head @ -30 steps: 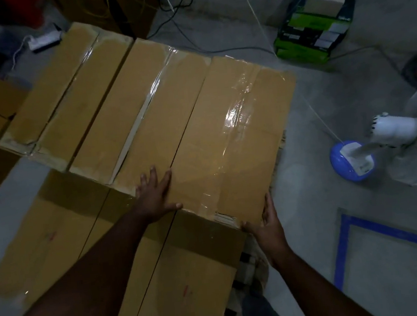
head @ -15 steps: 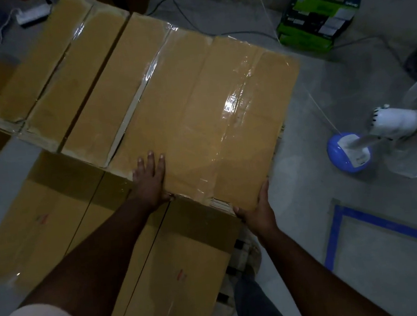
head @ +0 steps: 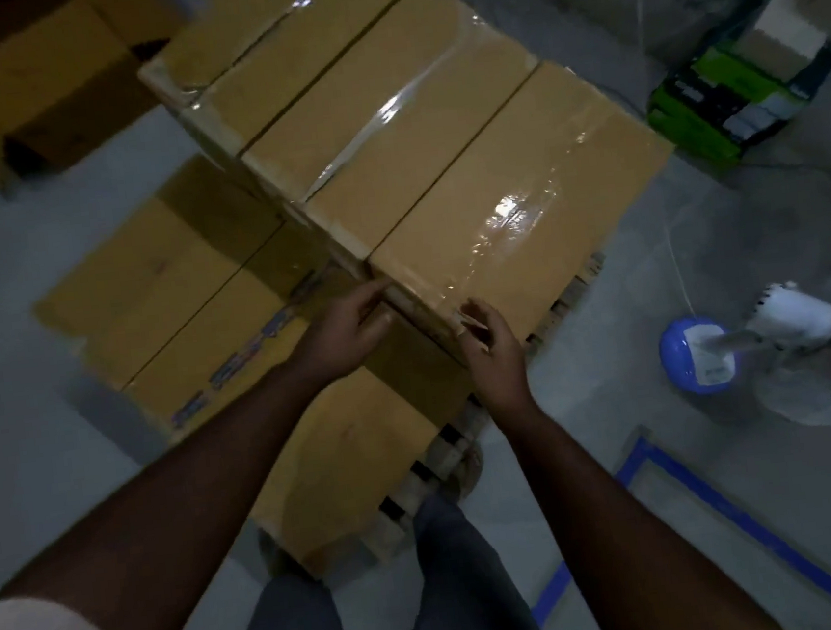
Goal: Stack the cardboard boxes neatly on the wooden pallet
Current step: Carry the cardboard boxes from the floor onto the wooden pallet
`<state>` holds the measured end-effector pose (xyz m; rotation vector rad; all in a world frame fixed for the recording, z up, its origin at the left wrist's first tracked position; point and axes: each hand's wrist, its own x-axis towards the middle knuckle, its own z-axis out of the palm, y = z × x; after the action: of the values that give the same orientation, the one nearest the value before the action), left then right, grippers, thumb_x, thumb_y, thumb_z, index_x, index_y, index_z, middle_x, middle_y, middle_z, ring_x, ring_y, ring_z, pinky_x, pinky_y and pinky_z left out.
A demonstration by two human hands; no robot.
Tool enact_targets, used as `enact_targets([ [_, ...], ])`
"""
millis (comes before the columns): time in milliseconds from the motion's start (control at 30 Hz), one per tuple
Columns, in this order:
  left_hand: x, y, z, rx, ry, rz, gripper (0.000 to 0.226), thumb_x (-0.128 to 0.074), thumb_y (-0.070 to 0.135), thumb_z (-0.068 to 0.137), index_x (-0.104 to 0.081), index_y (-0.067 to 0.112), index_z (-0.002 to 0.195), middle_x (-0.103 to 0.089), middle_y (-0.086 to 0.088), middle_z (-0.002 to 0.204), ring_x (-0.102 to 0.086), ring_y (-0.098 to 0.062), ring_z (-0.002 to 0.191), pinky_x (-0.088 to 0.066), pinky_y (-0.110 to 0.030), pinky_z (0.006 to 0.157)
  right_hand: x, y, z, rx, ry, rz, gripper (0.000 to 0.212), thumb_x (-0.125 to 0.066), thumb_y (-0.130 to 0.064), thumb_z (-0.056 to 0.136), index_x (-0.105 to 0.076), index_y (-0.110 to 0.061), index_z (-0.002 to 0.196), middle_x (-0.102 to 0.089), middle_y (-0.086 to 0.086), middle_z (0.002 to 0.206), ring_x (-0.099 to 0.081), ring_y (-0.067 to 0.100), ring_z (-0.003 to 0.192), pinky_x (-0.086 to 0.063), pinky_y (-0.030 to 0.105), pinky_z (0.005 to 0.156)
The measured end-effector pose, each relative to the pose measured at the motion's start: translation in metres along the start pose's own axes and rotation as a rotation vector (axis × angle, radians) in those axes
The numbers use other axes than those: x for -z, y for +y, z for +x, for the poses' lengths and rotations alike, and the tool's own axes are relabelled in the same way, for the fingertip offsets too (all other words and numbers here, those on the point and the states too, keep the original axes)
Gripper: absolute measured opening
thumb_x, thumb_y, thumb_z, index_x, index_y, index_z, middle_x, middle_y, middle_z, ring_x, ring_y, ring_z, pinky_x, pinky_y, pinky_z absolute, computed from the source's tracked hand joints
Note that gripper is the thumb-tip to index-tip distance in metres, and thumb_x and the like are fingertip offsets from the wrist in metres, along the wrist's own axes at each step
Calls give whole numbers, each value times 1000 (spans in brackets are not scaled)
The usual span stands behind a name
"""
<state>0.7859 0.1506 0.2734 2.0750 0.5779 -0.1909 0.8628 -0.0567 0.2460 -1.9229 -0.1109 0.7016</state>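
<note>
Surroundings: a white fan on a blue base [head: 700, 356] is seen on the grey floor to the right, with blue floor tape [head: 720, 503] nearer the camera; a green-and-black carton [head: 719, 103] lies far right, and loose brown boxes [head: 31, 93] stand at upper left. Nothing is seen between the hands and the stack. The wooden pallet [head: 420, 473] shows only at its slatted right edge, under a lower layer of boxes [head: 207, 306]. Three taped boxes are laid side by side on top; the nearest top box [head: 521, 216] sits at the right of the row. The left hand [head: 348, 324] is held at its near left corner, fingers loosely curled, index touching the corner; the grip is apart, nothing clamped. The right hand [head: 492, 353] is placed against the near end face, fingers bent at the edge; whether its grip is closed on the edge cannot be told. Against half a second ago: the left hand has come off the box top, the right hand has shifted inward from the right corner, and the view has swung.
</note>
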Motion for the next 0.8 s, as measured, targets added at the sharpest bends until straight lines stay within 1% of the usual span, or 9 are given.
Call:
enact_targets([
  [67,11,-20,-43,56,69,-110,40,-63,17,100,-59,18,139,-66,-2,132,-61,-10,120,-49,-27,100,-17,-15,-23,49,11,38,29,-61,-18,104,-65,-22,132,-70,-5,126,-65,9,119,-55,30,99],
  [133,23,-47,-84,88,147,-194,31,-63,20,99,-66,22,130,-70,5,121,-65,-9,113,-53,-37,102,-39,-26,-47,85,8,46,19,-63,-20,102,-71,-22,120,-73,-8,118,-67,7,114,-57,35,98],
  [267,54,-106,-166,96,210,-330,19,-64,27,99,-69,29,117,-72,9,117,-65,-7,113,-54,-39,101,-96,-41,-117,110,9,63,18,-64,-21,102,-72,-22,118,-75,-2,114,-70,14,109,-59,38,92],
  [400,111,-173,-269,124,260,-440,23,-64,25,100,-71,18,120,-72,2,119,-66,-10,113,-54,-38,102,-187,-62,-214,107,-24,88,16,-61,-16,103,-70,-20,116,-76,3,111,-73,13,101,-58,28,82],
  [467,150,-204,-329,136,321,-455,22,-64,25,100,-72,17,119,-74,4,114,-67,-5,107,-55,-35,96,-249,-79,-258,70,-98,101,16,-60,-17,104,-69,-19,116,-76,4,110,-73,17,99,-58,29,80],
  [533,190,-235,-392,175,424,-473,15,-64,25,100,-73,25,111,-75,5,102,-68,-1,93,-55,-34,83,-318,-100,-294,57,-220,98,16,-59,-14,105,-68,-15,117,-76,6,108,-73,18,93,-57,31,78],
  [633,242,-285,-480,281,598,-576,11,-68,32,96,-71,35,107,-76,3,105,-71,-13,99,-58,-43,93,-423,-133,-340,84,-405,80,13,-58,-8,103,-68,-14,110,-75,4,98,-69,17,84,-53,26,70],
  [733,276,-336,-554,371,781,-696,28,-68,55,79,-72,40,102,-77,7,106,-72,-14,103,-56,-45,100,-515,-153,-374,141,-579,10,15,-59,-5,102,-69,-16,104,-72,6,94,-67,12,76,-51,26,67],
  [800,292,-367,-595,403,897,-739,28,-67,53,77,-72,40,102,-77,8,105,-72,-13,103,-55,-46,101,-571,-160,-394,129,-679,-12,17,-58,-4,103,-68,-17,101,-72,3,91,-66,7,71,-49,24,65],
])
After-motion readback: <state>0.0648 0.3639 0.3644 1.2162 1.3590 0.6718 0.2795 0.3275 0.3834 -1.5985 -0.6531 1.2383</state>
